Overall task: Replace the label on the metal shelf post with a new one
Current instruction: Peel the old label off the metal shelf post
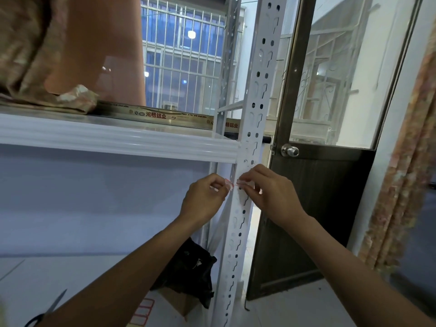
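at the post, both hands pinch a label.

White shelf carrying crumpled fabric and a printed metal bar; floor bearing scissors, label sheet.

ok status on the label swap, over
Left hand and right hand both pinching a crumpled red-and-white label at the white shelf post. Label not flat on the post. Nothing in the way.
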